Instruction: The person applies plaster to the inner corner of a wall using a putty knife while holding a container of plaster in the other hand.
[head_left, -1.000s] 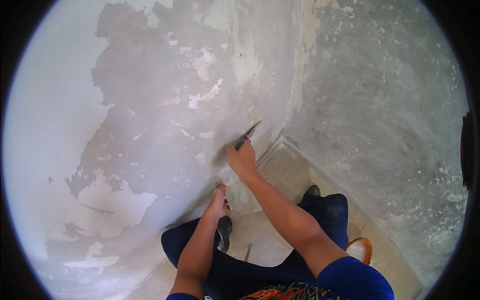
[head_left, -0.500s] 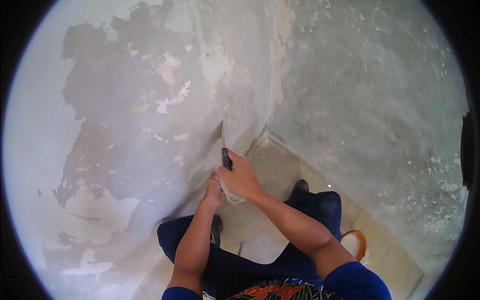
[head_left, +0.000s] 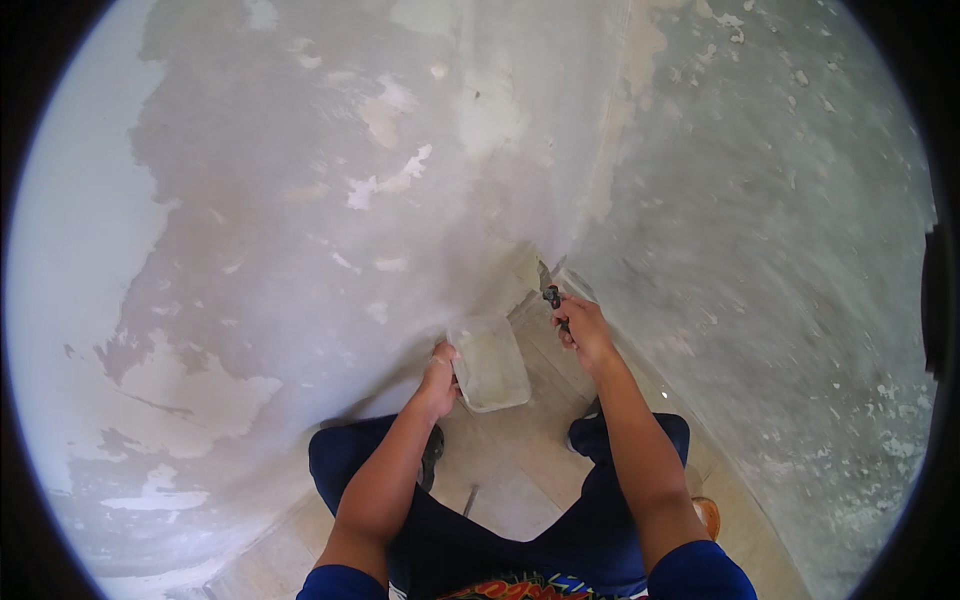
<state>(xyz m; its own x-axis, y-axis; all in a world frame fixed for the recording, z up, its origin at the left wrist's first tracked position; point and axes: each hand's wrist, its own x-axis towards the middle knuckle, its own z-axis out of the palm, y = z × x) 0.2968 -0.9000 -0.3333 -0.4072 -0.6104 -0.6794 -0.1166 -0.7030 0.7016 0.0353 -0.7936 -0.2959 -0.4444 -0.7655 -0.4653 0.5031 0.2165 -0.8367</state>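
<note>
My right hand (head_left: 585,325) is closed round the dark handle of a putty knife (head_left: 550,293). Its blade meets the lower part of the left wall (head_left: 300,250), close to the corner, where a pale, damp-looking patch (head_left: 520,268) of filler shows. With my left hand (head_left: 440,378) I grip the left side of a whitish, translucent rectangular plastic tub (head_left: 490,370). The tub is tilted so that I see into it, and pale residue coats its inside. It is held over the floor, to the left of the knife and close to the wall.
A second grey wall (head_left: 760,220) meets the left one at the corner ahead. Below is a tiled floor (head_left: 510,450). An orange-rimmed round container (head_left: 706,515) stands by my right leg, partly hidden. A thin dark stick-like thing (head_left: 471,500) lies between my legs.
My right hand has moved right and the knife has gone from above the tub to the wall near the corner. The tub, hidden before behind my hands, now shows; my view has shifted left.
</note>
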